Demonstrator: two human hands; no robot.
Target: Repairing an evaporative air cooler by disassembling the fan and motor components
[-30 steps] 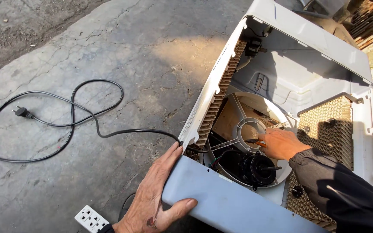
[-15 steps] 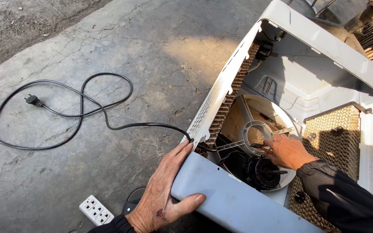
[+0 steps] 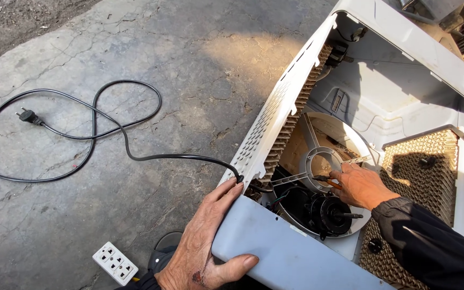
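Cooler housing, white plastic, lies tipped on its side on cracked grey concrete, open face toward the camera. All positions below are given relative to this housing.

Left hand: palm flat over the housing's near lower rim, a pale blue-grey panel. Four fingers extend up along the corner, the thumb wraps under the panel edge. The grip is on the rim; the hand is spread fairly wide.

Right hand: reaches inside the housing, dark sleeve to the wrist, fingers curled and pointing toward the round metal mounting ring. An orange-handled tool shows just under the fingertips; only a short piece is visible, so whether the hand clasps it I cannot tell.

Materials: one black fan motor with a short shaft sits below the ring, within a round cream fan shroud. Corrugated brown honeycomb pads, two seen: one on the left wall, one on the right.

Outside the housing, to its left: one black power cord looping across the concrete, leaving the housing's near corner, ending in one plug. One white multi-socket strip lies beside the left wrist.
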